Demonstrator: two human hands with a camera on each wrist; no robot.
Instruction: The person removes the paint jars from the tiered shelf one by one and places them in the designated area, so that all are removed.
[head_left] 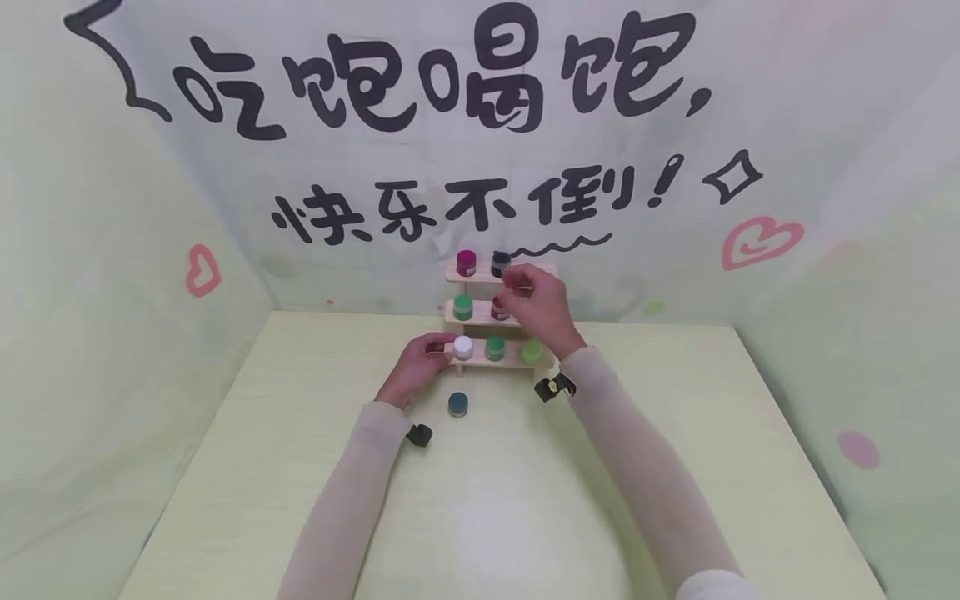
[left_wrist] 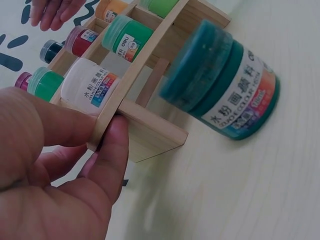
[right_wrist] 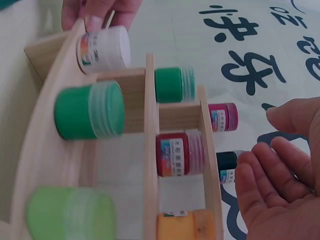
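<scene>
A three-tier wooden rack holds small gouache paint jars. My left hand pinches the left end of its lowest shelf between thumb and fingers, beside a white jar. At the top shelf, my right hand has its fingertips right at a black jar, palm bare and fingers loosely extended. A magenta jar stands left of the black one. Green, dark red and orange jars fill the middle shelf. Green and light green jars share the lowest shelf with the white one.
A teal jar stands on the pale table in front of the rack, between my forearms. Behind the rack rises a cloth backdrop with black lettering. Dark wrist cameras sit at both cuffs.
</scene>
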